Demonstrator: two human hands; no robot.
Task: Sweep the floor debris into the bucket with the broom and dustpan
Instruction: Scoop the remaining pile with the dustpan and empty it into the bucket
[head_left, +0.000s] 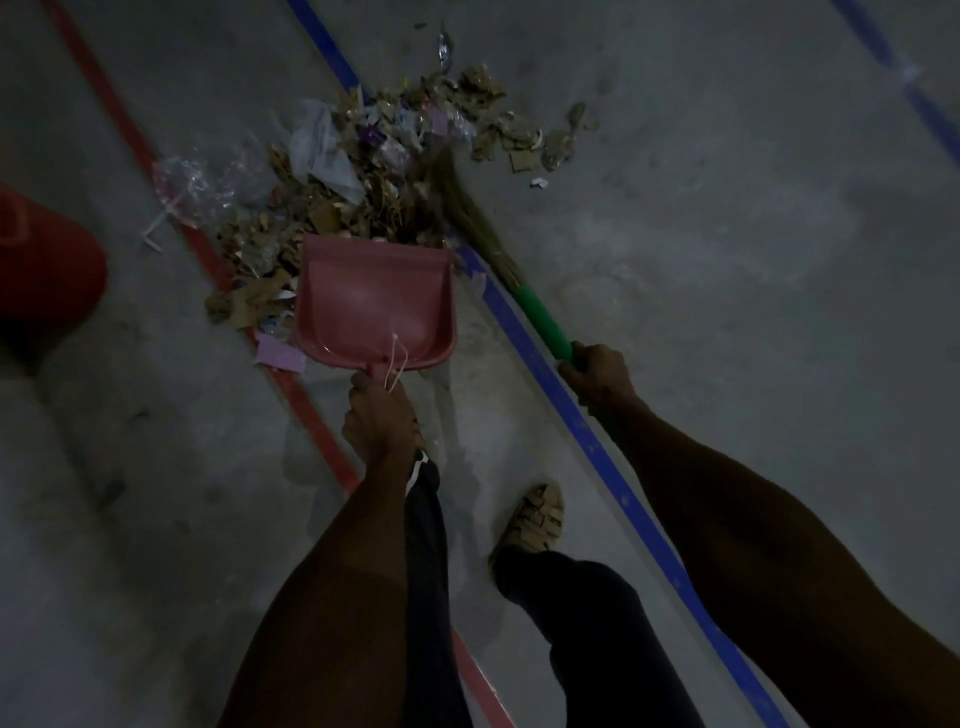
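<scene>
Left hand (376, 415) grips pink dustpan (376, 301) handle; right hand (597, 374) clasps broom (540, 317); no writing legible

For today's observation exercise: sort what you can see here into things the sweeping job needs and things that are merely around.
Job:
- pink dustpan, held in the left hand
- broom, right hand on its green grip
- debris pile
- red bucket

Merely around:
- blue floor line
- red floor line
- sandalled foot
</scene>
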